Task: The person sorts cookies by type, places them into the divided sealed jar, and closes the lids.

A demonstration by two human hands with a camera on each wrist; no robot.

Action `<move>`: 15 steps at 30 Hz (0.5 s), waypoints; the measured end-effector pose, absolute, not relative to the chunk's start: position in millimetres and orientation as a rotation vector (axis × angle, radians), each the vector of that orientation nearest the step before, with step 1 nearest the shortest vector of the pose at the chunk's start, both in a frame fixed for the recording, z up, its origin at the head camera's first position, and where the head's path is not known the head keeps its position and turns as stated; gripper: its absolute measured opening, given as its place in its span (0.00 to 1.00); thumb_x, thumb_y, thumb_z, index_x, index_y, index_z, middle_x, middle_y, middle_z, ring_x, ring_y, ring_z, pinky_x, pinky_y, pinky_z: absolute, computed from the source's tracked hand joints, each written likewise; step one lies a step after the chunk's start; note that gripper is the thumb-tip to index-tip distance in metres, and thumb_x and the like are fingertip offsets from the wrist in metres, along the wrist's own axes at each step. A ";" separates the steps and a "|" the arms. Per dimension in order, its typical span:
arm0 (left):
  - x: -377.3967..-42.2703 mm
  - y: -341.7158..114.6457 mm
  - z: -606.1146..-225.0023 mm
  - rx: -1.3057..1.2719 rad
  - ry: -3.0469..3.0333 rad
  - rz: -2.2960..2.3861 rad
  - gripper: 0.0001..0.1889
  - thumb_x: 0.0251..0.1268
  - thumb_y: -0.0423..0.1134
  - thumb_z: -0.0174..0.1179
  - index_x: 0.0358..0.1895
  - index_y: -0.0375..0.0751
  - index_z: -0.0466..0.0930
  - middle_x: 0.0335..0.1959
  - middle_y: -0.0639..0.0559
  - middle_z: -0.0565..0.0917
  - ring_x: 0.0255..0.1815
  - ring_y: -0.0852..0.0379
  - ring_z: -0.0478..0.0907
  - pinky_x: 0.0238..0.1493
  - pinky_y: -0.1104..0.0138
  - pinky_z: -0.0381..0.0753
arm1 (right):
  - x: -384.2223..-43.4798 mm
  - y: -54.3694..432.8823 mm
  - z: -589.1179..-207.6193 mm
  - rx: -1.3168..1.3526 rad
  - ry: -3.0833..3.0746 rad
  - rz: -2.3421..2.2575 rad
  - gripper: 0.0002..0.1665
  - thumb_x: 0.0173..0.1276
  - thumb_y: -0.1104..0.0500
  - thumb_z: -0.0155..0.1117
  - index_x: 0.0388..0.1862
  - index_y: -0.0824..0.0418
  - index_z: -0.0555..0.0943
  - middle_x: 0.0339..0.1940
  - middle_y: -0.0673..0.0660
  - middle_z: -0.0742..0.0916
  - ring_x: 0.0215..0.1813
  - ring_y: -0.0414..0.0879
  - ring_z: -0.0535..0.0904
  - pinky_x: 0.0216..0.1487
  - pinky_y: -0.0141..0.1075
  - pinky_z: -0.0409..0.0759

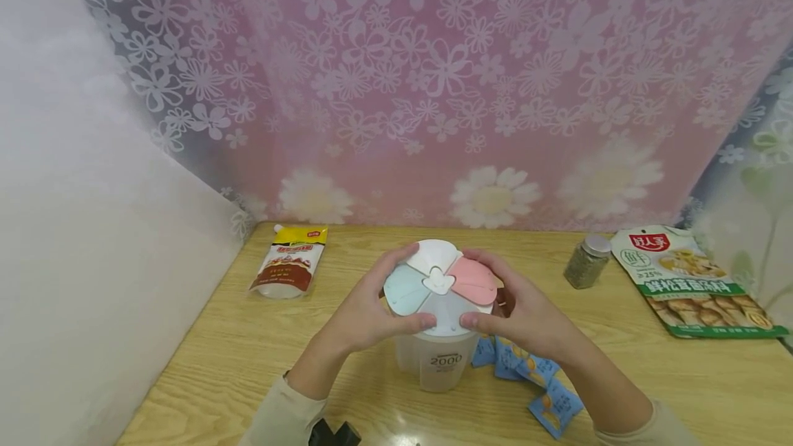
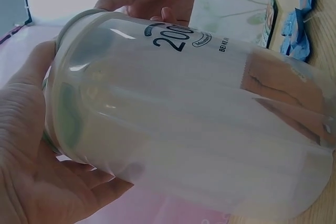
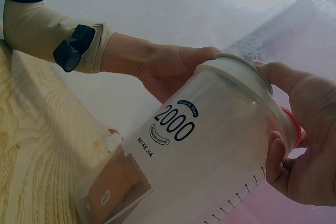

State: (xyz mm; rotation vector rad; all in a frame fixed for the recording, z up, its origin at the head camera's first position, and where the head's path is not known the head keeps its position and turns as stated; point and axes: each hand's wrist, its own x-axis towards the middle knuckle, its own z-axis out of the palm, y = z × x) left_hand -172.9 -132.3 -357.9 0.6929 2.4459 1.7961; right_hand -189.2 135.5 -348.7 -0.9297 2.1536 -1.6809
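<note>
A translucent storage canister [image 1: 440,363] printed "2000" stands on the wooden table in the head view. Its round lid [image 1: 447,315] has petal-shaped flaps in white, pink, pale blue and mint. The left hand [image 1: 372,308] grips the lid's left side, thumb on the front edge. From the right, the right hand [image 1: 520,308] holds the lid with its thumb at the front and fingers behind. In both wrist views the lid sits at the canister's rim. A brown packet [image 3: 118,184] shows through the wall near the bottom.
Several blue snack packets [image 1: 526,367] lie right of the canister. A spouted pouch [image 1: 290,260] is at the back left. Towards the back right are a small glass jar [image 1: 586,262] and a green-and-white food bag [image 1: 696,284]. A patterned pink curtain [image 1: 396,122] hangs behind the table.
</note>
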 end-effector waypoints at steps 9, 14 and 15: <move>-178.8 -141.5 -359.0 0.793 2.416 1.701 0.43 0.65 0.48 0.67 0.78 0.65 0.50 0.75 0.58 0.59 0.64 0.55 0.74 0.63 0.56 0.76 | -197.0 137.4 -354.2 -0.975 2.168 -1.676 0.49 0.68 0.64 0.67 0.81 0.50 0.52 0.72 0.63 0.68 0.43 0.48 0.84 0.35 0.40 0.85; -179.3 -150.7 -357.3 0.910 2.400 1.709 0.33 0.72 0.42 0.61 0.75 0.61 0.58 0.80 0.56 0.52 0.73 0.49 0.66 0.66 0.50 0.73 | -204.7 144.1 -360.1 -1.057 2.149 -1.746 0.34 0.73 0.67 0.60 0.75 0.60 0.63 0.64 0.51 0.76 0.36 0.45 0.83 0.32 0.37 0.83; -178.7 -152.5 -356.1 0.904 2.421 1.725 0.28 0.73 0.41 0.60 0.73 0.60 0.63 0.80 0.57 0.51 0.75 0.48 0.63 0.67 0.47 0.72 | -206.1 145.7 -360.4 -1.074 2.159 -1.776 0.28 0.73 0.68 0.58 0.71 0.62 0.68 0.63 0.49 0.77 0.33 0.45 0.81 0.29 0.37 0.81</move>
